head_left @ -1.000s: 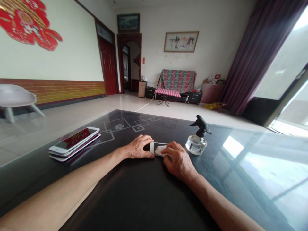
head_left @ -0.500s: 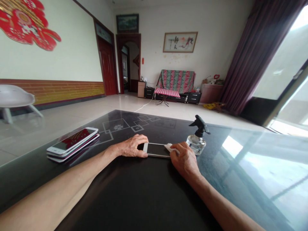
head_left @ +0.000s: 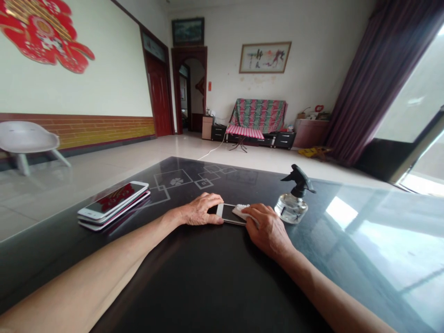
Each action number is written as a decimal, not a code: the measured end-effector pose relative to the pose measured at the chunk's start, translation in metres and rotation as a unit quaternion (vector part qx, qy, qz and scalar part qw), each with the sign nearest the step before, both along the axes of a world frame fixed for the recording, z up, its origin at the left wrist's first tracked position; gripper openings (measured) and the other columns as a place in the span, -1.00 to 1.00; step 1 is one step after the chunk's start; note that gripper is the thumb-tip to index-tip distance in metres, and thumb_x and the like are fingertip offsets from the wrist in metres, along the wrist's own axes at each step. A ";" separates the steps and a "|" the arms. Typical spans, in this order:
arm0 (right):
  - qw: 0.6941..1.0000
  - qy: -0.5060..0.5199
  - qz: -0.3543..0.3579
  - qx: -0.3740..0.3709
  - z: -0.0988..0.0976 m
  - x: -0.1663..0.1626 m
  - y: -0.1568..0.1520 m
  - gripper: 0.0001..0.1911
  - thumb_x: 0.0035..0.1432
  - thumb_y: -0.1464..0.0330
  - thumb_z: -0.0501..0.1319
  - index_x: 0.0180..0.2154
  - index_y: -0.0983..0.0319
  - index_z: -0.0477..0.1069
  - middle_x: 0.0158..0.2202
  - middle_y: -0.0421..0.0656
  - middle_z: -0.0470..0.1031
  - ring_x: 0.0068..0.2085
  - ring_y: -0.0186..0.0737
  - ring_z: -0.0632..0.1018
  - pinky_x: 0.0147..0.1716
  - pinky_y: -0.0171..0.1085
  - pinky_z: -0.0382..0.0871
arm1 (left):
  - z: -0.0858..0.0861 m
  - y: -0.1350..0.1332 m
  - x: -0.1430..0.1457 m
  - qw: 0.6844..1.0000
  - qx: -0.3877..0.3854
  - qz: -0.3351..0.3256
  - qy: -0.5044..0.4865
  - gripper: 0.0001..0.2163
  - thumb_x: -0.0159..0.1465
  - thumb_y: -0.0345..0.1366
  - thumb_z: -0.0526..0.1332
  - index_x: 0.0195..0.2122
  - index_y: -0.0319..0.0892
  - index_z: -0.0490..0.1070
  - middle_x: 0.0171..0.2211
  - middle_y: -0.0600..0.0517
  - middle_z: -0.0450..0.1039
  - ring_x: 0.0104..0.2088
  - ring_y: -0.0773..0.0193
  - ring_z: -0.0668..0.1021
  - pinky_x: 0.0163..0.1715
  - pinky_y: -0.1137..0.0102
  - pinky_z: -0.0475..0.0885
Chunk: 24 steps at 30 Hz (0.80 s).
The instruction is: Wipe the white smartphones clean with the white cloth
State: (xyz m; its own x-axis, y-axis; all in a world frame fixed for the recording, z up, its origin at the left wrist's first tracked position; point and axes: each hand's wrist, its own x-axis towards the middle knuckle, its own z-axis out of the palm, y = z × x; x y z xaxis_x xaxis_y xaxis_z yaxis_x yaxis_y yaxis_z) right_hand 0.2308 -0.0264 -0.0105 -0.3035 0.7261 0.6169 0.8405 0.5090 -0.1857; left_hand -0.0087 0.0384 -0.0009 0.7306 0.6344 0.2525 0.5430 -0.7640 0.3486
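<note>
A white-framed smartphone (head_left: 229,213) lies on the dark table between my hands, screen up. My left hand (head_left: 204,209) grips its left end, thumb on the near edge and fingers on the far edge. Under the fingers of my right hand (head_left: 268,226) is a crumpled white tissue (head_left: 240,211), pressed on the right part of the screen. That hand hides the phone's right end. Just beyond my right hand stands a clear spray bottle (head_left: 292,209) with a black trigger head. A stack of smartphones (head_left: 114,203) rests on the table to the left.
The glossy black table (head_left: 187,277) has a pale pattern of squares and reflects the window at right. Beyond it are a white chair (head_left: 29,138), a small table with a checked top (head_left: 245,132) and a cloth-covered object (head_left: 260,114) by the wall.
My right hand has slid the tissue leftward over the phone's screen, and its fingers lie flatter. My left hand keeps its grip. The whole view has shifted slightly.
</note>
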 end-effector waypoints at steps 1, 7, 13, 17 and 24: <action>1.000 -0.003 0.019 -0.002 0.001 -0.001 -0.002 -0.71 0.09 0.50 0.09 -0.19 0.19 0.51 -0.17 -0.09 0.51 -0.20 -0.15 0.48 -0.10 -0.16 0.33 | 0.000 0.000 0.000 1.000 0.002 -0.001 0.000 -0.53 0.18 0.03 0.22 0.07 -0.04 0.31 0.10 -0.03 0.29 0.05 0.05 0.33 0.08 0.22 0.19; 0.993 0.001 0.116 -0.034 0.005 -0.002 -0.007 -0.65 0.15 0.52 0.04 -0.10 0.17 0.46 -0.12 -0.11 0.47 -0.15 -0.19 0.46 -0.08 -0.17 0.31 | -0.001 0.002 -0.001 1.000 -0.005 0.008 -0.001 -0.48 0.15 0.04 0.24 0.09 -0.05 0.30 0.11 -0.03 0.27 0.05 0.05 0.33 0.10 0.21 0.19; 0.990 -0.012 0.137 -0.037 0.010 0.002 0.003 -0.67 0.16 0.51 0.04 -0.12 0.17 0.48 -0.17 -0.10 0.48 -0.19 -0.21 0.48 -0.11 -0.18 0.34 | -0.004 0.006 -0.002 0.999 -0.030 0.033 -0.016 -0.36 0.03 0.04 0.33 0.10 -0.16 0.32 0.13 -0.11 0.25 0.09 -0.01 0.31 0.13 0.17 0.19; 0.986 -0.007 0.163 -0.033 0.012 0.007 0.011 -0.68 0.16 0.51 0.04 -0.14 0.18 0.48 -0.19 -0.10 0.48 -0.19 -0.23 0.48 -0.11 -0.21 0.34 | -0.006 0.008 -0.002 0.999 -0.032 0.029 -0.022 -0.40 0.02 -0.03 0.36 0.07 -0.16 0.36 0.12 -0.10 0.27 0.09 -0.02 0.32 0.13 0.15 0.20; 0.987 0.012 0.158 -0.024 0.006 0.009 0.014 -0.71 0.15 0.50 0.05 -0.16 0.20 0.48 -0.17 -0.09 0.49 -0.18 -0.20 0.48 -0.10 -0.17 0.34 | -0.008 0.012 -0.003 0.998 -0.029 0.041 -0.023 -0.38 -0.01 -0.04 0.38 0.07 -0.16 0.36 0.12 -0.10 0.29 0.09 -0.02 0.35 0.14 0.19 0.20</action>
State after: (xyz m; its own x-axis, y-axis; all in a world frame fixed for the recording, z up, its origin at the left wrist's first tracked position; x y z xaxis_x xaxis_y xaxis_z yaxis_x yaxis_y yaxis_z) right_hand 0.2396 -0.0126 -0.0047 -0.5060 0.6258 0.5935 0.6359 0.7356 -0.2335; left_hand -0.0114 0.0504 -0.0091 0.6641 0.7064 0.2447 0.5856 -0.6950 0.4172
